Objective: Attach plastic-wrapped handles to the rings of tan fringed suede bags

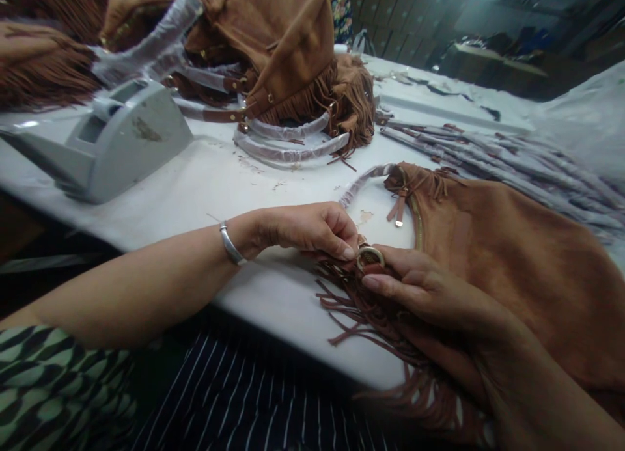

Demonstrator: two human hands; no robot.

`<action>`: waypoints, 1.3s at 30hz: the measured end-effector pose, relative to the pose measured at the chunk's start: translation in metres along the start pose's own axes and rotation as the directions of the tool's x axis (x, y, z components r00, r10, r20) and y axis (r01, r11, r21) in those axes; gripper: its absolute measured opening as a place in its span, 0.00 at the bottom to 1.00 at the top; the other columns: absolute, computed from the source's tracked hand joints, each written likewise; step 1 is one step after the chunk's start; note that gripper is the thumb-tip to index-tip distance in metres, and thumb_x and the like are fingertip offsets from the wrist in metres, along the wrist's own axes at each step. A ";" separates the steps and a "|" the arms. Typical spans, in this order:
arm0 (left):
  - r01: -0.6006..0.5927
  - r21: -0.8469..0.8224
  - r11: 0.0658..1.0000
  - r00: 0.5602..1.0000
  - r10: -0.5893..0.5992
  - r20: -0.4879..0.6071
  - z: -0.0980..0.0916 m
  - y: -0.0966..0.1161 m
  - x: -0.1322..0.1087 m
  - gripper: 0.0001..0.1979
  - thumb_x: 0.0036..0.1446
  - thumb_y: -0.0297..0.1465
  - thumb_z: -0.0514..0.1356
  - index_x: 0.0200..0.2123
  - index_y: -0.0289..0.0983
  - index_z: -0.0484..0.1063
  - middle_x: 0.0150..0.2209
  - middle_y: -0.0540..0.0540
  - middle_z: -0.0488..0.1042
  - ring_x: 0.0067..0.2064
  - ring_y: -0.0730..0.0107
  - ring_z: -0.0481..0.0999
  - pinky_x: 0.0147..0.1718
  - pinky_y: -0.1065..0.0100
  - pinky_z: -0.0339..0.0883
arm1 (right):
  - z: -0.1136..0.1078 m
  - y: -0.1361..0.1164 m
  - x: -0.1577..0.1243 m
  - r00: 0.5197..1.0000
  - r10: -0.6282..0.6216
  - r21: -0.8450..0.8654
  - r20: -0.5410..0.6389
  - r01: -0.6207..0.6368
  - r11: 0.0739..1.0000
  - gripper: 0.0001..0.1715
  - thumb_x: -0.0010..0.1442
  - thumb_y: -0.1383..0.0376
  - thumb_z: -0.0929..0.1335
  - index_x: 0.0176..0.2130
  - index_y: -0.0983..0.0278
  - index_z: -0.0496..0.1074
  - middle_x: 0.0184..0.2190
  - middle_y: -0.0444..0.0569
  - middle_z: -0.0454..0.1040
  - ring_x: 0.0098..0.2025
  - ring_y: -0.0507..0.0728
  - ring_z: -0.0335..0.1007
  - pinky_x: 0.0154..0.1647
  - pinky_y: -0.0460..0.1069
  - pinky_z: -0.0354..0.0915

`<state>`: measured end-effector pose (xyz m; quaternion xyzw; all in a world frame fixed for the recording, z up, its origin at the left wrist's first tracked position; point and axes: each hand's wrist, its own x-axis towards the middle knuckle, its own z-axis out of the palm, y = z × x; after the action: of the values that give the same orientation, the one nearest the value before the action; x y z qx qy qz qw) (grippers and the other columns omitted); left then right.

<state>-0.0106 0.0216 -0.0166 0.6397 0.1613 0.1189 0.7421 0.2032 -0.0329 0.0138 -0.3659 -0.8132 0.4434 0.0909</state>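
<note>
A brown suede-like fringed handbag (527, 262) lies on its side at the right. My right hand (420, 285) is closed on its near edge, thumb and fingers on either side of a brass-coloured ring (359, 261). Just left of that ring, my left hand (322, 230) pinches a small brown strap end; the fingertips hide most of it. A plastic-wrapped handle (368, 177) curves from the bag's far end and passes behind my left hand. Leather fringe (349, 301) hangs below both hands over the table edge. A zipper pull (399, 207) rests by the bag's brass zipper.
A grey tape dispenser (131, 138) stands at the left on the white table (288, 191). Behind it are piled similar fringed bags (288, 47) with wrapped handles. Plastic-wrapped straps (502, 164) lie in a heap at the far right, beside clear plastic sheeting (586, 112).
</note>
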 end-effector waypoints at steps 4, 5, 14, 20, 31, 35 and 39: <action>-0.074 -0.042 0.996 0.991 0.068 -0.114 0.006 -0.001 0.001 0.10 0.52 0.31 0.62 0.29 0.28 0.67 0.20 0.52 0.62 0.19 0.84 0.58 0.16 0.80 0.51 | -0.001 0.003 -0.003 0.994 0.016 0.082 -0.105 -0.007 0.997 0.14 0.61 0.59 0.63 0.39 0.68 0.66 0.35 0.49 0.69 0.37 0.53 0.65 0.40 0.46 0.62; -0.079 -0.050 0.996 0.990 0.073 -0.125 0.007 -0.001 0.001 0.10 0.52 0.31 0.62 0.29 0.28 0.67 0.21 0.52 0.62 0.19 0.84 0.58 0.16 0.80 0.52 | -0.002 0.003 -0.003 0.994 0.014 0.081 -0.104 -0.006 0.997 0.13 0.62 0.59 0.62 0.39 0.68 0.66 0.34 0.49 0.68 0.37 0.53 0.64 0.40 0.46 0.62; -0.006 0.027 1.000 0.992 0.009 -0.126 0.006 0.001 0.000 0.10 0.51 0.32 0.62 0.29 0.28 0.68 0.21 0.50 0.65 0.17 0.83 0.59 0.13 0.79 0.50 | -0.003 0.004 -0.001 0.996 -0.063 0.126 0.067 0.054 0.991 0.13 0.63 0.61 0.61 0.35 0.69 0.65 0.30 0.46 0.64 0.33 0.50 0.60 0.35 0.43 0.60; -0.008 0.060 0.998 0.987 0.017 -0.161 0.011 0.005 -0.001 0.09 0.50 0.30 0.62 0.29 0.28 0.68 0.19 0.52 0.64 0.17 0.84 0.58 0.14 0.81 0.51 | -0.003 0.005 0.002 0.989 -0.085 0.088 0.117 0.075 0.993 0.12 0.64 0.61 0.60 0.35 0.68 0.63 0.31 0.45 0.63 0.33 0.49 0.59 0.36 0.44 0.59; 0.050 0.121 0.991 0.981 -0.026 -0.195 0.014 0.007 -0.001 0.09 0.48 0.29 0.62 0.28 0.28 0.67 0.17 0.53 0.61 0.16 0.84 0.58 0.13 0.81 0.50 | -0.003 0.008 0.005 0.984 -0.044 0.039 0.175 0.037 0.999 0.13 0.64 0.61 0.60 0.39 0.70 0.64 0.34 0.48 0.66 0.36 0.51 0.62 0.40 0.45 0.60; 0.063 0.124 0.990 0.986 -0.043 -0.158 0.012 0.007 -0.001 0.10 0.48 0.30 0.63 0.28 0.28 0.68 0.17 0.52 0.62 0.16 0.84 0.58 0.13 0.81 0.51 | -0.003 0.006 0.004 0.974 -0.078 0.058 0.212 0.067 0.996 0.13 0.65 0.61 0.59 0.39 0.69 0.64 0.33 0.47 0.66 0.36 0.51 0.62 0.40 0.45 0.61; 0.061 0.122 0.991 0.976 -0.034 -0.213 0.013 0.006 -0.001 0.10 0.49 0.31 0.63 0.29 0.28 0.68 0.17 0.52 0.62 0.15 0.84 0.57 0.12 0.80 0.50 | -0.003 0.006 0.003 0.977 -0.082 0.051 0.196 0.073 0.996 0.12 0.64 0.62 0.59 0.37 0.69 0.64 0.33 0.46 0.65 0.35 0.50 0.61 0.39 0.45 0.60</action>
<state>-0.0060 0.0103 -0.0089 0.6655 0.2616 0.1575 0.6811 0.2053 -0.0268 0.0106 -0.2860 -0.8219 0.4914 0.0349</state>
